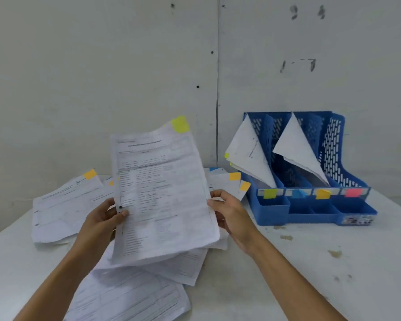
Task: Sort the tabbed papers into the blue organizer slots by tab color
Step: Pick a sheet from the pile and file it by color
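My left hand (102, 220) pinches the left edge of a printed sheet (162, 195) lifted above the pile, thumb on its front. A yellow-green tab (180, 124) sits on its top right corner. My right hand (229, 212) grips the sheet's right edge. The blue organizer (310, 205) stands to the right against the wall. Its front shows green (270, 193), blue (298, 193), orange (322, 193) and pink (353, 192) labels. Folded-over papers (248, 154) lean in the green slot, and another paper (299, 147) leans further right; its slot is unclear.
Loose papers (134, 295) lie spread on the white table (310, 274), some with orange tabs (90, 174) and one with a blue tab at the back. A grey wall rises close behind. The table's right part carries a few stains.
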